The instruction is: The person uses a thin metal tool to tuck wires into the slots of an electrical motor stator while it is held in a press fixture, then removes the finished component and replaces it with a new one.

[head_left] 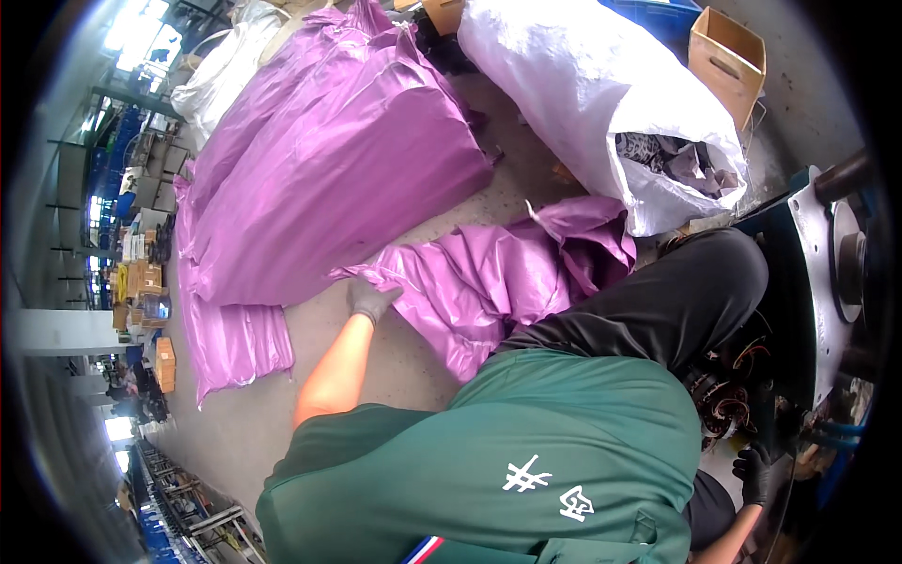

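My left hand [371, 301], in a grey glove, is closed on the gathered corner of a crumpled purple woven sack [479, 282]. This sack lies on the floor against my black-trousered leg, its open mouth facing the far right. Low on the right is my right hand [752, 473] in a dark glove, beside wound metal parts with coloured wires [723, 404]. Its fingers look curled, but whatever they hold blends into the dark surroundings. Just beyond my left hand rests a big, full purple sack [348, 169].
A white sack [583, 94] lies open at far right, dark crumpled material showing inside. Behind it stands a cardboard box [725, 58]. Machinery with a pale metal plate [816, 282] borders my right side. A flat purple sack [240, 348] lies left; boxes [146, 279] line the distant left.
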`<control>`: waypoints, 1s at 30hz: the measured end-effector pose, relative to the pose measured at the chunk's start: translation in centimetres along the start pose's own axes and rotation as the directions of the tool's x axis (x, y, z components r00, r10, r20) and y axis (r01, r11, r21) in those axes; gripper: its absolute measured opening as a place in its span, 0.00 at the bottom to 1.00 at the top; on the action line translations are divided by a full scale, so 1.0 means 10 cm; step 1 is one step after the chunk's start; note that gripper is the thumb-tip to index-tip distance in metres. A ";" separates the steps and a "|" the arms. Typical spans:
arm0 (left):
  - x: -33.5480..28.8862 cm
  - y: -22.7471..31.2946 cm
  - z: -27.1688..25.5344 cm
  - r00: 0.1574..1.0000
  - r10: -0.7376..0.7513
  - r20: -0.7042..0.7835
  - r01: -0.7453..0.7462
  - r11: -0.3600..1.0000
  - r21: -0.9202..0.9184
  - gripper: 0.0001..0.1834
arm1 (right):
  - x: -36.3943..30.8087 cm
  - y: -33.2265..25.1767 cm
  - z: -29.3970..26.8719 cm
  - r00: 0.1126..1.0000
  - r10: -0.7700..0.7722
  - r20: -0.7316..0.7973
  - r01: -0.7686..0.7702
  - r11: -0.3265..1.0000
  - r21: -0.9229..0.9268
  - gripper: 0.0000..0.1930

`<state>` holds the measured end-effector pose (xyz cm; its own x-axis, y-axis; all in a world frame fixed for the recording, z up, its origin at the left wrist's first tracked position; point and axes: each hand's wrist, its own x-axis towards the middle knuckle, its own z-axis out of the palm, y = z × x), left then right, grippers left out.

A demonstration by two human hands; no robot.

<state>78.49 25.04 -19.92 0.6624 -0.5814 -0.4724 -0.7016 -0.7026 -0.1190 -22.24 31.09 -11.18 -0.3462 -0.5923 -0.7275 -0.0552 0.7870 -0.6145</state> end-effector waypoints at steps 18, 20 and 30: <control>0.33 0.72 -2.45 0.039 0.025 -0.999 -0.429 0.903 0.006 0.15 | 0.29 -0.11 -0.02 0.941 -0.330 0.079 0.334 0.941 -0.050 0.17; -0.31 0.83 -3.20 -0.140 -0.077 -0.987 -0.704 0.709 0.044 0.15 | 0.05 -0.41 0.05 0.941 -0.278 0.191 0.296 0.952 -0.075 0.19; -1.65 2.14 -5.39 -0.066 0.591 -0.804 -0.701 0.546 0.459 0.16 | 0.06 -0.43 0.14 0.924 -0.368 0.106 0.355 0.926 0.125 0.19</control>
<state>66.67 -2.53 32.37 -0.2469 -0.7068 0.6629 -0.9680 0.2119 -0.1347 -20.92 27.14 -9.42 -0.2006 -0.8551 -0.4780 -0.0565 0.4972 -0.8658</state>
